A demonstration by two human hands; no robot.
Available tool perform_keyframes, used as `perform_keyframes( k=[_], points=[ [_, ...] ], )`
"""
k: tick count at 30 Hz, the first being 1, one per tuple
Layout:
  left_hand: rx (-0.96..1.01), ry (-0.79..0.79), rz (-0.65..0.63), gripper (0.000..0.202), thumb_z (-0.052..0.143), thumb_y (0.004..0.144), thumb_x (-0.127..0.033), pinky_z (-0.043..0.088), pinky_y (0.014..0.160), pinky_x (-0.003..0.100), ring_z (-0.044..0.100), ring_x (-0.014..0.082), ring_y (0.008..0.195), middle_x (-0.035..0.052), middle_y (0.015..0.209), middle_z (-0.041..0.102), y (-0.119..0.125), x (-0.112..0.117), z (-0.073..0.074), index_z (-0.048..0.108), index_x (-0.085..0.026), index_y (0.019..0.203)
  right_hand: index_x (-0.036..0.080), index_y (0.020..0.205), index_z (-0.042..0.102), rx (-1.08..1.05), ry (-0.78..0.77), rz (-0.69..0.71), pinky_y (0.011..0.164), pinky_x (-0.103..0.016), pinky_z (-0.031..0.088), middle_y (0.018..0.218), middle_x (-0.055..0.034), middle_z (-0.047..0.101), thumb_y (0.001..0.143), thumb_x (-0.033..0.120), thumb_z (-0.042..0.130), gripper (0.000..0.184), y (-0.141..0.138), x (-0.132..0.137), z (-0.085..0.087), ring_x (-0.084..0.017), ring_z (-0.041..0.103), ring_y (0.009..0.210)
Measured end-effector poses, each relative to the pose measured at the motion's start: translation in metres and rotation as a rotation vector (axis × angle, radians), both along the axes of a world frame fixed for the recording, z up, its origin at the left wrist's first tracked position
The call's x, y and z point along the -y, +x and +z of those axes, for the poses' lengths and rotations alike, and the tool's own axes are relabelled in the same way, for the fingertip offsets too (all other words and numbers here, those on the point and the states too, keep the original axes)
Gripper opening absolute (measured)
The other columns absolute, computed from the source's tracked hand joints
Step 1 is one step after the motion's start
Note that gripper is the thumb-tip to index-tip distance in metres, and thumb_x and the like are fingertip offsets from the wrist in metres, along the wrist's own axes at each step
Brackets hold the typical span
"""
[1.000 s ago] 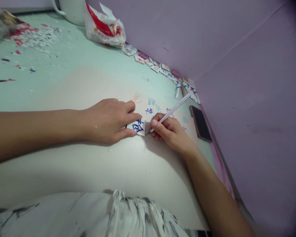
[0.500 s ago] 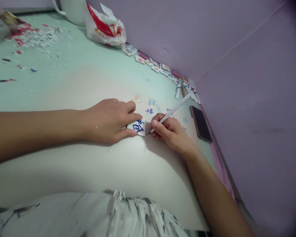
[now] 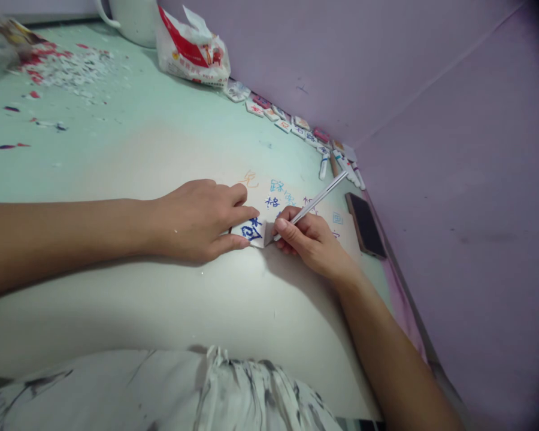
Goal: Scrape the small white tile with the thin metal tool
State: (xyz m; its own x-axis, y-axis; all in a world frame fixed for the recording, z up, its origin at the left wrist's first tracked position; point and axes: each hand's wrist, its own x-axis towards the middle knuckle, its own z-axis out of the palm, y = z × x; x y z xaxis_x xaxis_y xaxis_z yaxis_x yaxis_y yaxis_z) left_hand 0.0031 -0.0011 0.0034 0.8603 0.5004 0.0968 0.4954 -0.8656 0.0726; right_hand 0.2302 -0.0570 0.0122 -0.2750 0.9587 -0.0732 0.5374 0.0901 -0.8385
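A small white block (image 3: pixel 254 233) with a dark blue written character on its face lies on the pale table. My left hand (image 3: pixel 206 221) rests on the table and holds the block's left part between thumb and forefinger. In my right hand (image 3: pixel 308 239) is a slim silver pen-shaped tool (image 3: pixel 321 197), gripped like a pen and slanting up to the right. Its lower end is at the block's right edge, where the fingers partly hide it. Characters in blue and orange (image 3: pixel 250 179) are written on the table just beyond both hands.
Lettered white and pink blocks (image 3: pixel 284 126) line the wall, with markers (image 3: pixel 345 167) at their right end. A phone (image 3: pixel 366 224) lies right of my hand. Farther back are a tissue pack (image 3: pixel 193 57), a white mug (image 3: pixel 135 24) and white and red shavings (image 3: pixel 72 72).
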Motion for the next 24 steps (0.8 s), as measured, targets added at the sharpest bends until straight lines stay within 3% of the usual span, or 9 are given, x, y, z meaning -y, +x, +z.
perform_keyframes(
  k=[24],
  points=[
    [-0.007, -0.008, 0.004, 0.048, 0.040, 0.096, -0.050, 0.042, 0.072, 0.036, 0.062, 0.0245, 0.082, 0.0129, 0.113, 0.063, 0.0000, 0.0004, -0.0006, 0.060, -0.025, 0.131, 0.019, 0.070, 0.056, -0.002, 0.012, 0.005, 0.056, -0.026, 0.039, 0.066, 0.0011, 0.054, 0.088, 0.071, 0.054, 0.055, -0.0001, -0.0005, 0.0001, -0.011, 0.049, 0.056]
  ],
)
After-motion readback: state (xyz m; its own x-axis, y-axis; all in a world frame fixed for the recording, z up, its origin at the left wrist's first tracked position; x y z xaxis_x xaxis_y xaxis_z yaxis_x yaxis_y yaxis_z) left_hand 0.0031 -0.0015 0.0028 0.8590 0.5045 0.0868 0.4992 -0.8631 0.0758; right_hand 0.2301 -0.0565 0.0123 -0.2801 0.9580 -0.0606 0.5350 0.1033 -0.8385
